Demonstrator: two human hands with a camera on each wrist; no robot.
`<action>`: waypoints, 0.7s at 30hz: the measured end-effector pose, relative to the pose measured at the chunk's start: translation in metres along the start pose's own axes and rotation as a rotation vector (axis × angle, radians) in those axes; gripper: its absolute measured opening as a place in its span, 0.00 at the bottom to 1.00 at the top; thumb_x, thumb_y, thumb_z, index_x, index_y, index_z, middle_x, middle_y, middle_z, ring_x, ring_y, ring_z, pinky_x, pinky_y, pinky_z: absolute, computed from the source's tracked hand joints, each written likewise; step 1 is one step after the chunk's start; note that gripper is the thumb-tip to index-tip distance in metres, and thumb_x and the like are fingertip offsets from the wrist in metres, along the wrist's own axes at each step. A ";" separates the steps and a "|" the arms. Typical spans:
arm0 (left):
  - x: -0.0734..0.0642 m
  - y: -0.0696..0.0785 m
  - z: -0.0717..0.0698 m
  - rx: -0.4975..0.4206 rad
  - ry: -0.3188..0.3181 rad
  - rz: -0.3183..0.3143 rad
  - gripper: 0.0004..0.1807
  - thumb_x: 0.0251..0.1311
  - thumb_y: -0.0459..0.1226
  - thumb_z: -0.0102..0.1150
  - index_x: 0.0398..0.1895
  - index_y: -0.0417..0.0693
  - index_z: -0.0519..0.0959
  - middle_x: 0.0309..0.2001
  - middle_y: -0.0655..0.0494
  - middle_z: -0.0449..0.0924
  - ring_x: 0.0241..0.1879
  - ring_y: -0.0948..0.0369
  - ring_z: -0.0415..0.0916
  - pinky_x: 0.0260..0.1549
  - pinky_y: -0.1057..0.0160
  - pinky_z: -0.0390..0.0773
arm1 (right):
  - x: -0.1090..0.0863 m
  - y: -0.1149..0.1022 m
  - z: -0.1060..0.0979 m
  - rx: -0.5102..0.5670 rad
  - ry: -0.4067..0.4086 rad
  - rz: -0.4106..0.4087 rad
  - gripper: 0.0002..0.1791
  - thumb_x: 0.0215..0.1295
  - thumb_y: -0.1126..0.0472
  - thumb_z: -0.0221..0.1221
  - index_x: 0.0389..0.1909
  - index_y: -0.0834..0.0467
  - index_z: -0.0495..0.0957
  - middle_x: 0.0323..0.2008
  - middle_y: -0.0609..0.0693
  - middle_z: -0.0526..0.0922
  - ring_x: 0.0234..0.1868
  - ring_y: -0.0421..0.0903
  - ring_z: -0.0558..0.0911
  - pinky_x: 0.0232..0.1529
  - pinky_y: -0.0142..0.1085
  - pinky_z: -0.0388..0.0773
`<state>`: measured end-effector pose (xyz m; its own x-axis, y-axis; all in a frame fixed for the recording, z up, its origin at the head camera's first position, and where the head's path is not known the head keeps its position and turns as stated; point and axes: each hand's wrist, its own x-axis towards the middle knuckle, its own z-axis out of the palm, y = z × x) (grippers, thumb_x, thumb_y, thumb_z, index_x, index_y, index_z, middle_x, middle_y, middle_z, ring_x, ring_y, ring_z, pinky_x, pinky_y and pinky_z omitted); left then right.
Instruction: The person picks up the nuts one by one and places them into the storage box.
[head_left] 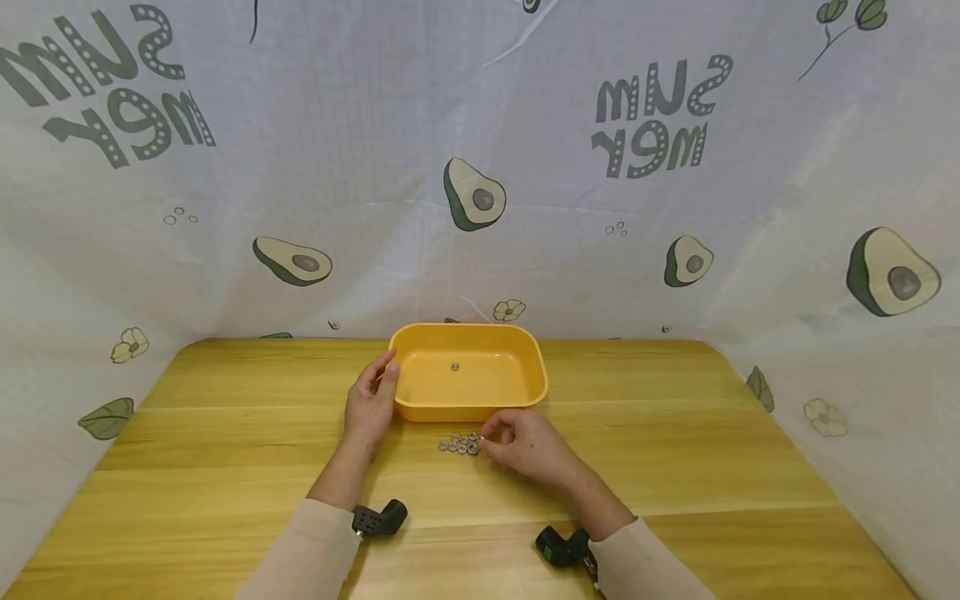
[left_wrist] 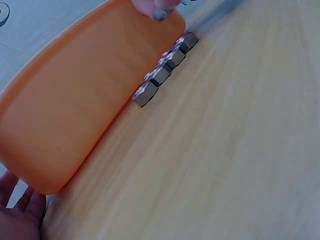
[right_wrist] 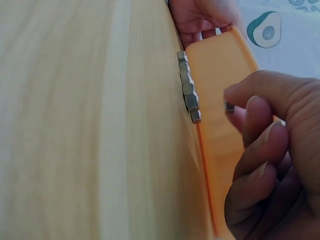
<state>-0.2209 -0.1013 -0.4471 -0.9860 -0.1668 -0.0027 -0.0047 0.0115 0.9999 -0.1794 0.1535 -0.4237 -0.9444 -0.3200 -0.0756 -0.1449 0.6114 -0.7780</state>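
Observation:
A yellow plastic tray [head_left: 480, 407] stands on the wooden table, with one metal nut [head_left: 454, 367] lying inside it. My left hand [head_left: 371, 400] holds the tray's left end, thumb on the rim; its palm [left_wrist: 17, 220] shows beside the tray wall [left_wrist: 85, 100]. Several hex nuts [head_left: 461, 443] lie in a cluster just in front of the tray, seen as a row [left_wrist: 165, 70] along its wall. My right hand [head_left: 492, 433] is at the right end of that cluster, and its thumb and fingers pinch a single nut [right_wrist: 229, 106] just above the table.
The table [head_left: 675, 433] is walled on three sides by a white cloth printed with avocados [head_left: 474, 196]. Black wrist cameras [head_left: 380, 518] sit on both forearms near the table's front edge.

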 end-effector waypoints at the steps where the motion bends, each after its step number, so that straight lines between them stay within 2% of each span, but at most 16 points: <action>1: 0.000 0.000 0.000 0.002 0.000 0.001 0.25 0.78 0.49 0.50 0.73 0.55 0.71 0.73 0.46 0.68 0.71 0.49 0.68 0.72 0.48 0.69 | 0.000 -0.001 0.000 -0.001 0.005 -0.001 0.05 0.63 0.57 0.69 0.36 0.53 0.84 0.17 0.44 0.73 0.18 0.40 0.69 0.18 0.28 0.62; 11: 0.000 0.002 -0.001 0.010 0.006 0.001 0.25 0.77 0.50 0.50 0.73 0.55 0.72 0.74 0.47 0.67 0.72 0.49 0.68 0.72 0.48 0.69 | -0.002 -0.018 -0.009 0.011 0.049 -0.007 0.05 0.64 0.58 0.69 0.37 0.52 0.83 0.19 0.46 0.73 0.19 0.41 0.69 0.18 0.28 0.63; 21: 0.000 0.000 0.000 0.023 0.002 0.025 0.26 0.78 0.50 0.50 0.73 0.53 0.71 0.74 0.46 0.68 0.71 0.48 0.69 0.71 0.47 0.70 | 0.006 -0.032 -0.032 -0.055 0.155 -0.018 0.05 0.63 0.58 0.70 0.38 0.51 0.84 0.16 0.46 0.71 0.17 0.43 0.67 0.18 0.29 0.60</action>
<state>-0.2211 -0.1016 -0.4468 -0.9855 -0.1684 0.0224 0.0161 0.0385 0.9991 -0.1896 0.1557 -0.3793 -0.9751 -0.2185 0.0387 -0.1744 0.6467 -0.7426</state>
